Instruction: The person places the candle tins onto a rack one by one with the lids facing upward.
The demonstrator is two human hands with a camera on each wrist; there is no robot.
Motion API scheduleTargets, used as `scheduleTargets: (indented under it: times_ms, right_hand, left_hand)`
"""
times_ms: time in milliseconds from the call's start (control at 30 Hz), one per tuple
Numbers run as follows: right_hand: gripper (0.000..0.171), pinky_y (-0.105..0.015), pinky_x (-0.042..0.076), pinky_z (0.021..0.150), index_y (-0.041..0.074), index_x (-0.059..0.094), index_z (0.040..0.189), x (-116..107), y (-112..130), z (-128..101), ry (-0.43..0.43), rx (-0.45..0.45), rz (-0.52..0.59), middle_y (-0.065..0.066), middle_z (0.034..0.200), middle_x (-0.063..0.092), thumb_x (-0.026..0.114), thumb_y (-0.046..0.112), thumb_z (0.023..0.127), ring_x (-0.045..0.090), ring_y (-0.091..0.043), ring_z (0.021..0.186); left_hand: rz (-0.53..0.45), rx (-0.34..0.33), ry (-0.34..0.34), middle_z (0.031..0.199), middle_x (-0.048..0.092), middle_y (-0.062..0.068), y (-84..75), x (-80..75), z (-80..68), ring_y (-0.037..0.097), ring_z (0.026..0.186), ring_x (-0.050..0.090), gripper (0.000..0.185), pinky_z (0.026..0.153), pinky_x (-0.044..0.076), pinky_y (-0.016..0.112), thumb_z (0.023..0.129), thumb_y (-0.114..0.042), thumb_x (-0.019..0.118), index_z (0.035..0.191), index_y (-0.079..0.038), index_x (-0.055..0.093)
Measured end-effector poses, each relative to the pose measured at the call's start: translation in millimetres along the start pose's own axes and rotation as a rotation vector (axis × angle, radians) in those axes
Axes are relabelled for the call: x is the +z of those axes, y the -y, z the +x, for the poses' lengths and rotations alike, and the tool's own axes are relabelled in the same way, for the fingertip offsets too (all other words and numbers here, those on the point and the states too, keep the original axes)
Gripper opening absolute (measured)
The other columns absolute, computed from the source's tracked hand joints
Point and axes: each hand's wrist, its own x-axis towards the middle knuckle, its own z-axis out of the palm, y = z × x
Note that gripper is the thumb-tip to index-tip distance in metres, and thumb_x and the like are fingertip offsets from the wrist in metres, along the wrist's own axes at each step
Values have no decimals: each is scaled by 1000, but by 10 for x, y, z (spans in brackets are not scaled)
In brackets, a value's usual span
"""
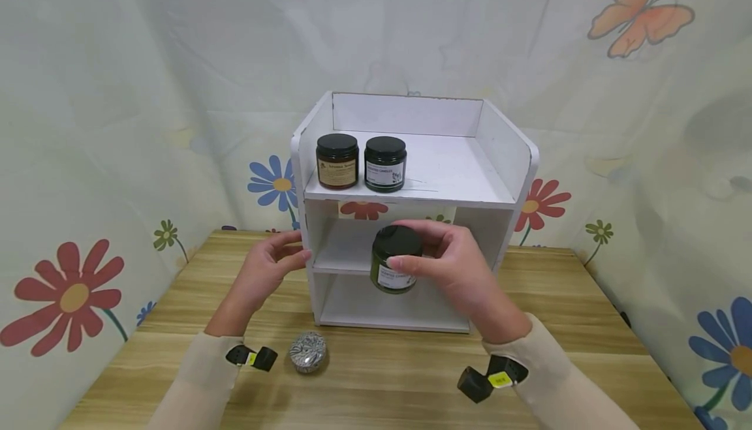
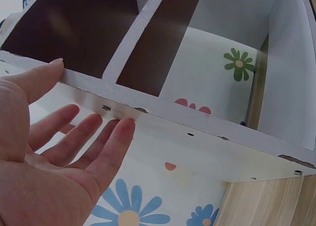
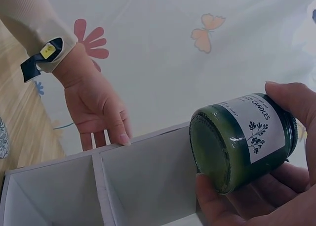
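My right hand (image 1: 449, 257) grips a green glass scented candle jar (image 1: 392, 280) with a black lid and white label, held in front of the middle of a white shelf unit (image 1: 388, 325). In the right wrist view the candle jar (image 3: 237, 142) is tilted, its base towards the left. My left hand (image 1: 267, 270) rests at the unit's left side panel, thumb on the front edge, as the left hand (image 2: 64, 137) in the left wrist view also shows. On the top shelf stand an amber candle jar (image 1: 337, 162) and a dark green candle jar (image 1: 384, 166), side by side at the left.
A small round patterned tin (image 1: 308, 352) lies on the wooden table (image 1: 382, 378) in front of the unit's left corner. The unit has raised side walls on top and two lower compartments. A flowered curtain (image 1: 176, 58) hangs behind and at both sides.
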Motion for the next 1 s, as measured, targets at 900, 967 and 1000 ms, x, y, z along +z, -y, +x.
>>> scheduleTargets:
  times_ms: [900, 967, 1000]
  right_hand:
    - [46, -30, 61, 86, 16, 69, 131, -106, 221, 40, -9, -19, -27, -9, 121, 72, 83, 18, 87, 67, -25, 102]
    - [46, -30, 61, 86, 15, 69, 131, -114, 238, 43, -8, -32, -21, -8, 121, 72, 83, 17, 87, 68, -24, 101]
    - [46, -30, 61, 87, 15, 69, 132, -118, 247, 44, -7, -37, -19, -8, 121, 72, 82, 17, 87, 68, -24, 102]
  left_hand:
    - [-4, 10, 9, 153, 52, 8, 15, 4, -19, 34, 137, 56, 64, 109, 51, 52, 94, -46, 72, 148, -18, 54]
    - [-6, 6, 9, 153, 52, 8, 13, 0, -23, 34, 137, 56, 64, 109, 51, 52, 94, -46, 73, 148, -18, 54]
    - [-5, 4, 10, 153, 52, 8, 13, -5, -25, 34, 137, 55, 64, 109, 51, 52, 94, -46, 72, 149, -18, 54]
